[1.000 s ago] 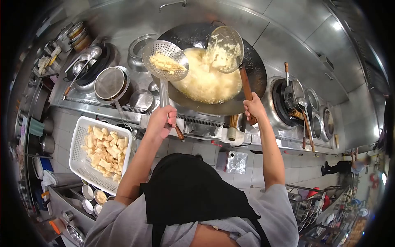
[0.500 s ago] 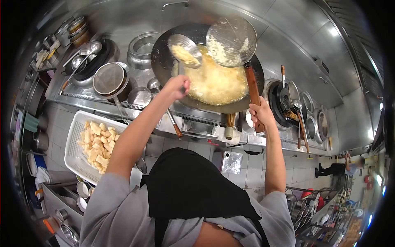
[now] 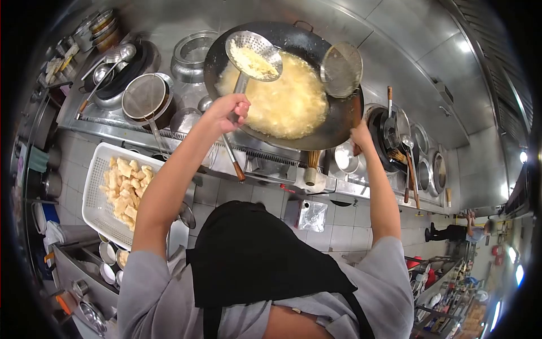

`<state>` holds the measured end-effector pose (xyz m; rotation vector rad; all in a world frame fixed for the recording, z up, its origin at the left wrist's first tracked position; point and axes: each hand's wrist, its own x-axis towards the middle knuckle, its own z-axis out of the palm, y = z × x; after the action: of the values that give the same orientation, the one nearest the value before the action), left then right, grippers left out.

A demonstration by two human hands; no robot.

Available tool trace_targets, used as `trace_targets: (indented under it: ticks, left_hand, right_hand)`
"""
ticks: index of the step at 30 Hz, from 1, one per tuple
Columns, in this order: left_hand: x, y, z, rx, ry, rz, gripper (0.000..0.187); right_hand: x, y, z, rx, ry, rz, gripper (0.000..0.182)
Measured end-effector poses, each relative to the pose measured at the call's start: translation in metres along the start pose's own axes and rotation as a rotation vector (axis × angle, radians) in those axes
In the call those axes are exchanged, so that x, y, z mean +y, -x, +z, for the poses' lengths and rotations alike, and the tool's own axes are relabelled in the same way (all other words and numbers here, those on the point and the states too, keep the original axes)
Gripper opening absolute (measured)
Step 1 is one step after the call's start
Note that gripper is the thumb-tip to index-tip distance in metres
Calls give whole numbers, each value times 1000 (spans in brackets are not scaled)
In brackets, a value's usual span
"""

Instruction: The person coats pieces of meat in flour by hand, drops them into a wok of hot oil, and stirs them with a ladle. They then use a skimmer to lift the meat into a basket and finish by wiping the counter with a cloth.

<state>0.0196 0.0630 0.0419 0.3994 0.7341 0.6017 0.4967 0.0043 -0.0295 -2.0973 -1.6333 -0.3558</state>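
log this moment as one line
left hand: holds perforated ladle with food, over wok | right hand: holds mesh strainer, near wok rim | wok: frothy yellowish liquid

A wok (image 3: 344,118) is sitting right of a pot (image 3: 191,72) and behind a brush (image 3: 311,169), a skimmer (image 3: 270,51) is hanging over its left part and a strainer (image 3: 341,70) over its right, while a basket (image 3: 97,206) of food (image 3: 124,192) is standing in front, at left.

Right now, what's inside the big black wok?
Bubbling yellow liquid fills the middle of the wok. It hides the bottom and anything sunk there; the perforated skimmer in your left hand blocks part of the view.
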Motion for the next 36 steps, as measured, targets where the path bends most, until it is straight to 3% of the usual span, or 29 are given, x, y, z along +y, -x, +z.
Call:
trace_targets:
  ticks: [2,6,7,10,12,14,17,30,34,36]
  left_hand:
    - [2,14,-4,35,-6,14,25]
    - [6,35,-5,71,-106,70,22]
    - [8,40,-3,97,-83,78,23]
    - [10,43,-5,122,-80,101,24]
    - [10,43,-9,121,-100,114,23]
    - [9,44,-12,188,-150,128,23]
    - [8,43,-15,167,-136,119,23]
    - [3,1,-16,137,-112,88,19]
    - [0,-35,-15,52,-120,74,25]
    - [-3,-46,-4,-33,-99,43,25]
  right_hand:
    - [-44,-15,8,-969,-892,754,8]
    - [-111,-9,39,-1089,-1162,793,13]
    - [-122,-9,40,-1101,-1211,698,13]
    - [-119,-12,49,-1193,-1417,683,11]
    - [-126,-4,22,-1115,-1415,652,12]
    - [-133,6,-11,-1015,-1223,543,14]
    - [-141,21,-51,-868,-1081,541,20]
    - [-143,50,-112,-580,-959,624,24]
    - [-169,68,-135,-516,-898,524,20]
    - [-177,77,-131,-419,-694,428,21]
